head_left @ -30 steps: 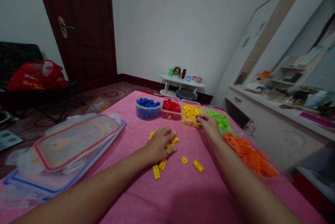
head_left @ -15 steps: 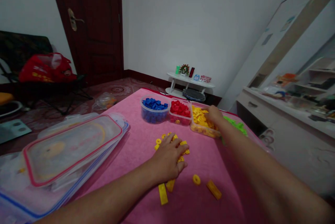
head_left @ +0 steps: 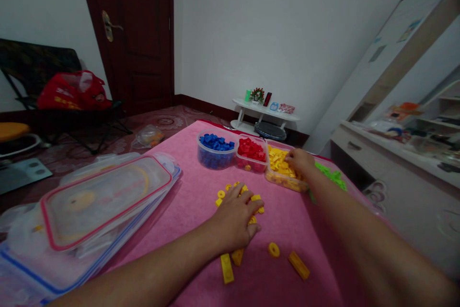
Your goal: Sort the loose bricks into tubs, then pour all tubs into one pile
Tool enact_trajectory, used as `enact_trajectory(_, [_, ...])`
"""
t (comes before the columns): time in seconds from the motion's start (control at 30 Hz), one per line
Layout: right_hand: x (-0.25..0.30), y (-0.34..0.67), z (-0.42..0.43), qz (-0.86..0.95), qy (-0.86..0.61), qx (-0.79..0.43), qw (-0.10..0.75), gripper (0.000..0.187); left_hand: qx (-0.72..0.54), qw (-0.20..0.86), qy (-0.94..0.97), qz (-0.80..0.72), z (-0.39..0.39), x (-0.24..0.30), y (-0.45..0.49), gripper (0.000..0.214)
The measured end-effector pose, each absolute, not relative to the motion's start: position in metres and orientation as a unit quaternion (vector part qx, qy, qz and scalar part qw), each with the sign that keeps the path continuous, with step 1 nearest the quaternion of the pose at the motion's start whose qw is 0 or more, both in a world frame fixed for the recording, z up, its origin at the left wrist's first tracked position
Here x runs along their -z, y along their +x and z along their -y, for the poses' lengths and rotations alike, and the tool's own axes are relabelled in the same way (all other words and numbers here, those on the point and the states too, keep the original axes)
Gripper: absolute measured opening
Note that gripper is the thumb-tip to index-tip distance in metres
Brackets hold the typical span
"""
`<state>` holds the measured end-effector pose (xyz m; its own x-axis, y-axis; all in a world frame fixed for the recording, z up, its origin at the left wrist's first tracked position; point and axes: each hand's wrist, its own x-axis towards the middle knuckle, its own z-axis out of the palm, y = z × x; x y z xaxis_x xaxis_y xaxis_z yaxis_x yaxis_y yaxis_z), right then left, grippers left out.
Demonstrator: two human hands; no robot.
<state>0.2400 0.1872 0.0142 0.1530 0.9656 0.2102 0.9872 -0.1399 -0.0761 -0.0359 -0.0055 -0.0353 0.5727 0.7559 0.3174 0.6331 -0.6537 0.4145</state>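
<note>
My left hand [head_left: 235,218] lies palm down with fingers spread over a loose pile of yellow toy blocks [head_left: 221,195] on the pink cloth. Some of the pile is hidden beneath it. Close to its wrist are a yellow bar block [head_left: 226,268] and a yellow wedge-like block. A yellow ring [head_left: 273,249] and another yellow bar [head_left: 299,265] lie apart to the right. My right hand [head_left: 301,161] is at the right side of the clear tub of yellow blocks [head_left: 285,183], fingers bent in and pressed together. Whatever is between its fingertips is hidden.
Left of the yellow tub stand a tub of red blocks [head_left: 251,165] and a round tub of blue blocks [head_left: 216,161]. Green blocks [head_left: 332,176] are behind my right forearm. Stacked plastic lids [head_left: 108,201] cover the left side. A white cabinet [head_left: 402,173] stands at right.
The whole view has shifted slightly, moving the scene a little to the right. My left hand stays spread on the pile, and my right hand stays at the yellow tub.
</note>
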Motion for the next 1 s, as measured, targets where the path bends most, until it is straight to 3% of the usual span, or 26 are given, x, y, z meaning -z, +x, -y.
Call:
enact_trajectory(0.5, [-0.043, 0.214, -0.171, 0.687, -0.648, -0.195, 0.263, 0.025, -0.244, 0.12, 0.877, -0.397, 0.007, 0.036, -0.037, 0.047])
enact_trajectory(0.8, [-0.08, 0.232, -0.102, 0.716, -0.594, -0.293, 0.222, 0.028, -0.244, 0.092, 0.887, -0.382, 0.005, 0.037, -0.037, 0.042])
enact_trajectory(1.0, [-0.088, 0.297, -0.021, 0.733, -0.629, -0.19, 0.175, 0.034, -0.24, 0.077, 0.892, -0.376, 0.004, 0.041, -0.036, 0.041])
